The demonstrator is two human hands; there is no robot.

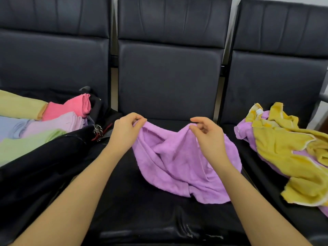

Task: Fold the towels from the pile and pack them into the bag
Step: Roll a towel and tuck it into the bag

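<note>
A crumpled purple towel (pixel 179 164) lies on the middle black seat (pixel 142 210). My left hand (pixel 125 129) pinches its upper left edge. My right hand (pixel 208 134) pinches the upper edge further right, lifting it a little. On the right seat sits the pile: a yellow towel (pixel 287 150) tangled over another purple towel (pixel 244 128). On the left seat the open black bag (pixel 44 166) holds folded towels: pink (pixel 74 107), pale yellow (pixel 19 105), light pink (pixel 58 123), light blue (pixel 10 126) and green (pixel 26 144).
Three black padded chairs stand side by side, their backrests (pixel 168 77) rising behind the seats. The bag's zipper pull and a red strap (pixel 98 132) lie at the gap between the left and middle seats. A metal armrest (pixel 324 96) shows at the far right.
</note>
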